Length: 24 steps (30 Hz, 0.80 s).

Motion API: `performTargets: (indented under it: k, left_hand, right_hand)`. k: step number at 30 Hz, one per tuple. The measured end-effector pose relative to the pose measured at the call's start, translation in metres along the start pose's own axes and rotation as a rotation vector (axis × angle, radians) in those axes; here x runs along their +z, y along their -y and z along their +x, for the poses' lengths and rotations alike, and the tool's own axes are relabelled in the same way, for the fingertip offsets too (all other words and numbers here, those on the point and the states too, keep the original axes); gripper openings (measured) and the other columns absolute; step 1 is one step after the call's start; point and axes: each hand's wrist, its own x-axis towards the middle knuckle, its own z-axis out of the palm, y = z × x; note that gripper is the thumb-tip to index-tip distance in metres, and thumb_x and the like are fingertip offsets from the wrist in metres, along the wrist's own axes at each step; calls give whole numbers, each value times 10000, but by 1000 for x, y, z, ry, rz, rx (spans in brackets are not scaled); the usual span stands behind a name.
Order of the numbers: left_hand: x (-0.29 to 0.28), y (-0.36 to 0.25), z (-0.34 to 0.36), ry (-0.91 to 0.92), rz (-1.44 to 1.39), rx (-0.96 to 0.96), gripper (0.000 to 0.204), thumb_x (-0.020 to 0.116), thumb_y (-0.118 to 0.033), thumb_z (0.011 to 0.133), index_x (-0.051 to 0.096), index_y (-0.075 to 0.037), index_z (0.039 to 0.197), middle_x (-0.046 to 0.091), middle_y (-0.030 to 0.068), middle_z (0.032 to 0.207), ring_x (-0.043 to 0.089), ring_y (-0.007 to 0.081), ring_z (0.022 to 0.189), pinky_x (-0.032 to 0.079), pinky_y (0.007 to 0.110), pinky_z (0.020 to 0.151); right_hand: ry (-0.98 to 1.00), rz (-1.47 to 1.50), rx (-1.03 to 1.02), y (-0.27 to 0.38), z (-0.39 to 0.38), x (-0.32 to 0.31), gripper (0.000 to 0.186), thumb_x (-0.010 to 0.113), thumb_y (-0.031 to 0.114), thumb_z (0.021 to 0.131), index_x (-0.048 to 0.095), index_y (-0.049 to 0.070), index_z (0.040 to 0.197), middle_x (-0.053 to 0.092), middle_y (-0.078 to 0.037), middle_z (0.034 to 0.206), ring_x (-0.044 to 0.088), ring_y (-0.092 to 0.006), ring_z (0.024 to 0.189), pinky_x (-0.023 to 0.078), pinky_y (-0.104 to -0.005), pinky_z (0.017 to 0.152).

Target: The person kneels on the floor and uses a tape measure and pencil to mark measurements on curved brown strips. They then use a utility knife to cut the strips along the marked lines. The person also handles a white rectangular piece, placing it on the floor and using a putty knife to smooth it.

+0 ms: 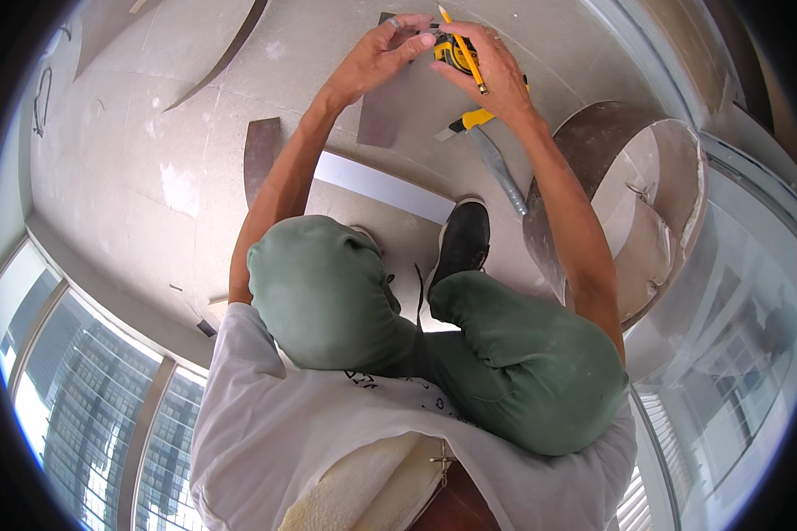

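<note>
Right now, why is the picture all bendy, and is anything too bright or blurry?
In the head view, the fisheye lens bends the window frames; also in the head view, daylight whitens parts of the windows at lower left, while the pencil looks fairly crisp.

Dusty floor (181, 155) and brown offcuts (261, 152) suggest a renovation site
</note>
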Motion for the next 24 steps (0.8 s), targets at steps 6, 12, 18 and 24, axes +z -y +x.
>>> performTargets:
  k: [6,12,18,24]
  left_hand:
    - [11,0,-25,165,-430,-114,290,691,-207,976,606,-147,1247,621,-8,1138,594,91,1039,526,281,885]
    - [10,23,-90,96,-565,-364,228,636,-122,992,593,-196,1203,612,-43,1102,601,93,1018,547,312,877]
    - [8,22,-117,152,-556,-348,164,564,-182,1040,568,-148,1200,603,-7,1115,614,131,1075,555,382,954]
    - [-20,54,-99,189,-187,-102,209,582,-253,1033,572,-73,1138,604,5,1058,635,162,1071,532,375,992]
  right_hand:
    - [42,105,28,32,-10,2,577,795,190,849,506,120,1343,625,-166,1171,624,-338,1086,503,-414,910]
    - [86,65,36,52,-44,45,513,690,386,934,502,66,1289,627,-170,1147,607,-357,1016,486,-438,883]
    - [97,-46,129,64,-58,62,411,647,360,954,533,50,1199,648,-169,1094,633,-370,962,510,-438,820]
    - [155,-162,183,54,-50,54,356,638,378,950,569,54,1079,658,-153,1042,649,-364,924,519,-449,793]
